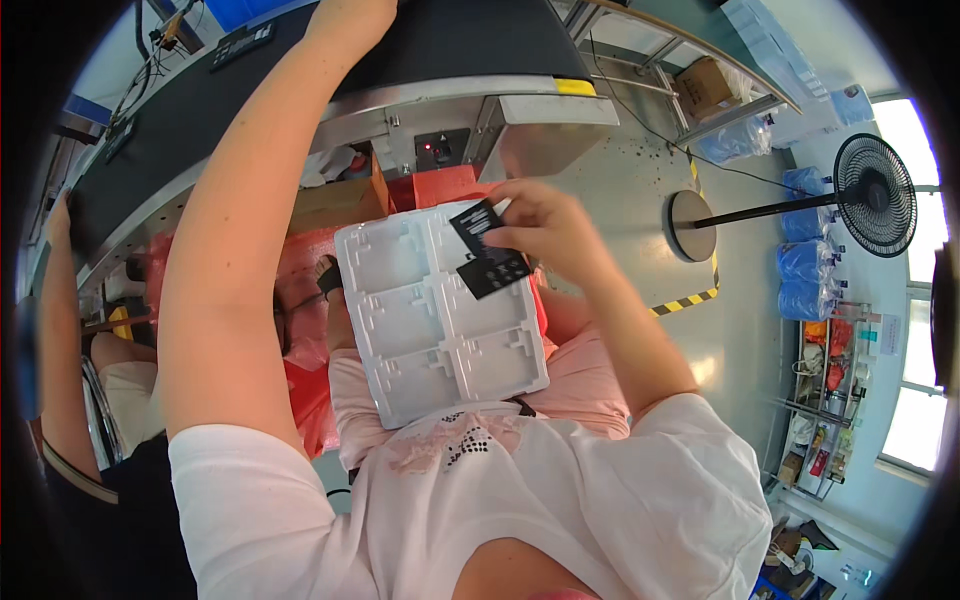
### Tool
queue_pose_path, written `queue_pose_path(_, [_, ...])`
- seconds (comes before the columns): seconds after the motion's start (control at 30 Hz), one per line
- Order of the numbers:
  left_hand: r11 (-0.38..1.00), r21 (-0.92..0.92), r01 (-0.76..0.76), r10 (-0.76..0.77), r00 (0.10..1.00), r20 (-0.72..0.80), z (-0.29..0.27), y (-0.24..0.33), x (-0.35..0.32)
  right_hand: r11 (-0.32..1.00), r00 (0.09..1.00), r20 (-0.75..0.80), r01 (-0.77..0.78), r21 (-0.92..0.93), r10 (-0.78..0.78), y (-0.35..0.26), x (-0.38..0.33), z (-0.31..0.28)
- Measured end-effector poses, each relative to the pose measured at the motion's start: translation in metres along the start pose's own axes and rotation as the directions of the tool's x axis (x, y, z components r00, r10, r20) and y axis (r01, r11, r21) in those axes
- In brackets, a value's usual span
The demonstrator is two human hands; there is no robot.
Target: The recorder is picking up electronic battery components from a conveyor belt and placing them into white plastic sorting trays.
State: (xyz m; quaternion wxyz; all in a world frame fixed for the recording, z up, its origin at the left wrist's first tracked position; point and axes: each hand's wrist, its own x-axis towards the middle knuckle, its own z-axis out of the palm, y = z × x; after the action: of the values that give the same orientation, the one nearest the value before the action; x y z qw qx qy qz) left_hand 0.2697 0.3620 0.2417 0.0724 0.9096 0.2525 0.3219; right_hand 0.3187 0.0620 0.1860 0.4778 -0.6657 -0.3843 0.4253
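Note:
My right hand pinches a flat black printed piece, which looks like a thin battery, between thumb and fingers. It is tilted over the upper right compartments of a white plastic tray. The tray lies across my lap, and its several moulded compartments show nothing in them; the held piece covers part of the far right one. My left arm reaches far forward over a black conveyor belt. At the upper edge of the picture my left hand is partly cut off, its fingers out of sight.
Similar flat black pieces lie on the belt at the left. Another person's arm rests near the belt's left end. Below the belt stand a cardboard box and red plastic. A black fan stands at the right.

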Motion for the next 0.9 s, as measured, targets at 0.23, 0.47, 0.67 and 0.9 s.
queue_pose_path(0.23, [0.444,-0.760,0.474,-0.520,0.827,0.213,-0.055,0.052,-0.120,0.950,0.926,-0.346,0.041,-0.310,-0.153,0.155,0.036,0.040])
queue_pose_path(0.47, [-0.135,-0.907,0.400,-0.761,0.544,0.353,-0.046,0.073,-0.267,0.434,0.893,-0.037,0.181,-0.882,-0.448,0.154,-0.004,0.068])
queue_pose_path(0.67, [-0.042,-0.794,0.607,-0.818,0.435,0.376,0.042,0.035,-0.348,0.346,0.900,0.073,0.239,-0.907,-0.430,0.160,-0.016,0.075])
queue_pose_path(0.9, [0.750,0.085,0.656,-0.657,0.722,0.217,0.036,0.031,-0.330,0.673,0.893,-0.082,0.269,-0.689,-0.442,0.114,-0.014,0.063])
